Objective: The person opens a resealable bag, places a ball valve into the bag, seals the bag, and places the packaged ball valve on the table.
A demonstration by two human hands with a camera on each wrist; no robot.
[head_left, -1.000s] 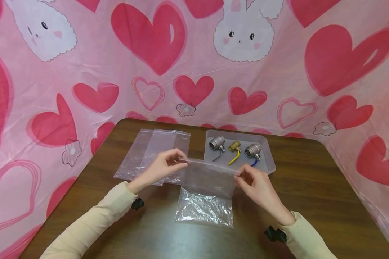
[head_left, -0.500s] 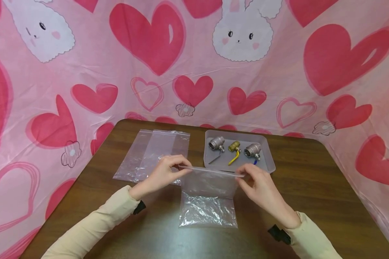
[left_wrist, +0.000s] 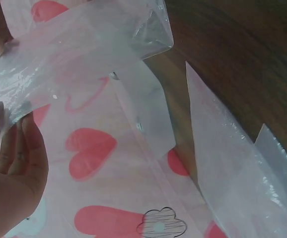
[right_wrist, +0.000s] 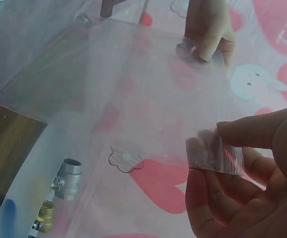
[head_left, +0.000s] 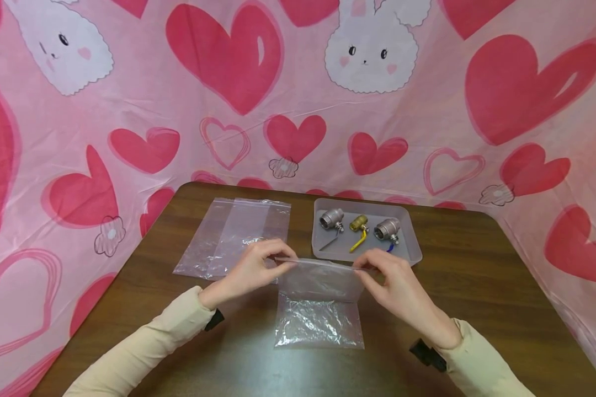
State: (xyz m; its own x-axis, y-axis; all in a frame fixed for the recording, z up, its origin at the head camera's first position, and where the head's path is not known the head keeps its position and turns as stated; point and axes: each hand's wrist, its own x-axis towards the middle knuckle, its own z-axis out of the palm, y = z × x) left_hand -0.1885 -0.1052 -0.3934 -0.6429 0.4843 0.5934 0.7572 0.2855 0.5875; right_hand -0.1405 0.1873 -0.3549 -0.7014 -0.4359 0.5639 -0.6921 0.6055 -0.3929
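Note:
A clear zip bag has its lower part flat on the table and its upper part raised. My left hand pinches the left end of its top edge between thumb and fingers. At the other end, my right hand pinches the top edge too. In the right wrist view, the thumb of my right hand presses the ribbed zip strip against the fingers. Seen from the left wrist, the bag stretches between both hands. Whether its mouth is parted cannot be told.
Behind the bag stands a translucent tray with a grey-handled ball valve, a yellow-handled one and a blue-handled one. More clear zip bags lie overlapping at left on the wooden table. A patterned cloth hangs behind.
Both hands have come slightly nearer the body with the bag's top edge. Over the last half second my right hand has shifted a little left, and the top edge bows slightly.

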